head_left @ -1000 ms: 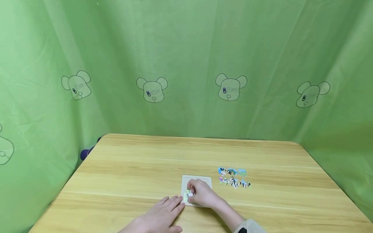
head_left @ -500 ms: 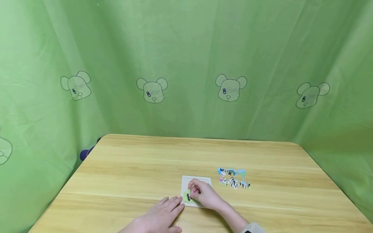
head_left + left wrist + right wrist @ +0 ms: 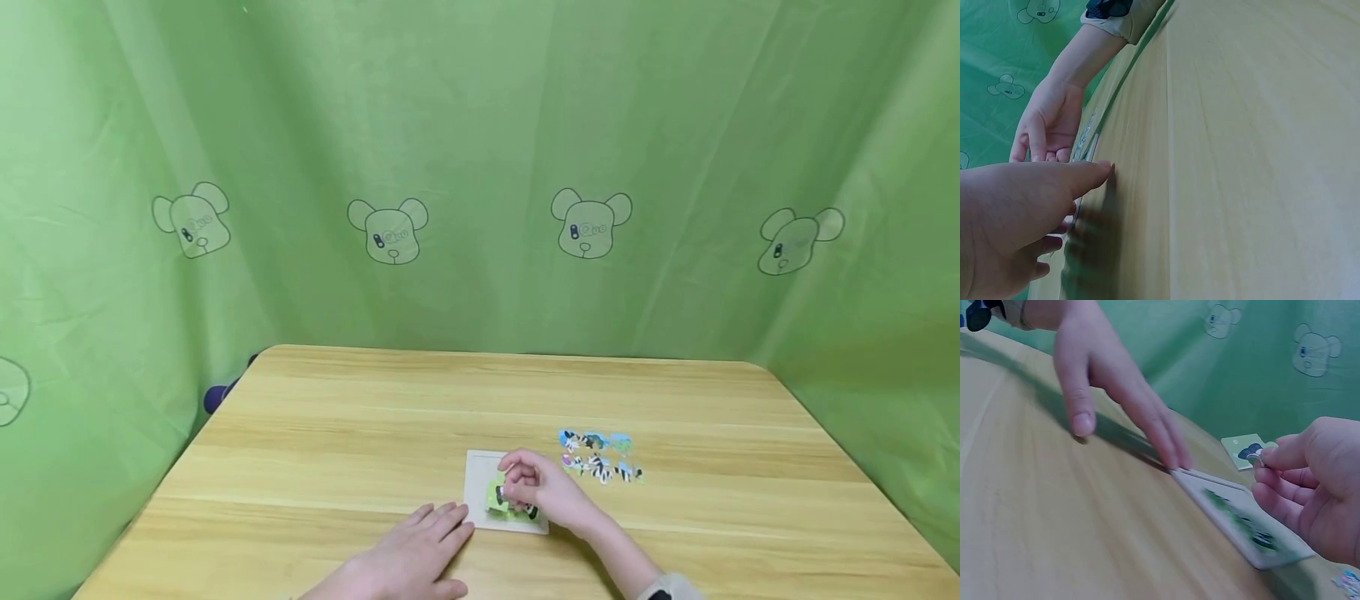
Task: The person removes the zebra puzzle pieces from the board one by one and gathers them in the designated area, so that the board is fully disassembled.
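My right hand (image 3: 551,492) pinches a puzzle piece (image 3: 493,493), light green with a dark shape, between thumb and fingers. It is raised over the pale square puzzle tray (image 3: 475,483); in the right wrist view the piece (image 3: 1235,449) stands tilted above the tray, its right part hidden by the fingertips. Green and dark patches show on the tray's surface below it. My left hand (image 3: 416,550) lies flat with fingers stretched out, its fingertips at the tray's near left corner.
Several loose puzzle pieces (image 3: 600,468), printed blue, green and black-and-white, lie in two rows right of the tray. All stand on a wooden table (image 3: 337,433). A green curtain (image 3: 480,125) with bear-head drawings hangs behind it.
My right hand has lifted the puzzle piece from the tray's lower left part and moved a little right with it. My left hand stays at the tray's corner.
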The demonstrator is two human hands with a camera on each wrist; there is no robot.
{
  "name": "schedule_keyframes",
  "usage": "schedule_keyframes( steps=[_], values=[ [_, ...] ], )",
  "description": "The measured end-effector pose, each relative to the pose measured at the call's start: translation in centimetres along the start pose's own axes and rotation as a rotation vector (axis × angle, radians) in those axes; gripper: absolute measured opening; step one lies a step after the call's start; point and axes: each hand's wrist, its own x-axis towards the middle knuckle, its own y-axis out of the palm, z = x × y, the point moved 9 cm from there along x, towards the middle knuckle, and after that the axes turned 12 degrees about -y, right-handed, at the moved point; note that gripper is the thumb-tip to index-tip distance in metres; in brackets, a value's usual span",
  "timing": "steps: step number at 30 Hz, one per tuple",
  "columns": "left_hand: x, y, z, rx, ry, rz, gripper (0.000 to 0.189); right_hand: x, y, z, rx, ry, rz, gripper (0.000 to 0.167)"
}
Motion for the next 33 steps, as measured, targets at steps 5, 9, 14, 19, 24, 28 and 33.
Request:
schedule_keyframes(
  steps=[5,9,14,19,24,28,33],
  values=[
    [0.0,0.1,-0.2,0.006,0.005,0.006,0.071,-1.1,-2.2,0.0,-0.041,0.004,-0.011,0.031],
    [0.1,0.1,-0.5,-0.013,0.015,0.015,0.072,-2.2,-4.1,-0.3,-0.065,0.025,-0.021,0.031],
    [0.3,0.0,-0.7,-0.036,0.022,0.003,0.071,-3.7,-6.8,-0.9,-0.118,0.075,-0.077,0.031],
    [0.4,0.1,-0.7,-0.042,0.017,0.020,0.071,-5.0,-9.2,-1.4,-0.178,0.122,-0.142,0.031],
    [0.4,0.1,-0.7,-0.055,0.014,0.026,0.071,-5.5,-9.9,-1.6,-0.243,0.127,-0.100,0.029],
    [0.3,0.1,-0.7,-0.059,0.015,0.026,0.071,-5.3,-9.5,-1.4,-0.313,0.100,-0.043,0.025],
    [0.3,0.2,-0.7,-0.072,0.008,0.041,0.071,-5.1,-9.4,-1.8,-0.386,0.125,-0.066,0.017]
  ],
)
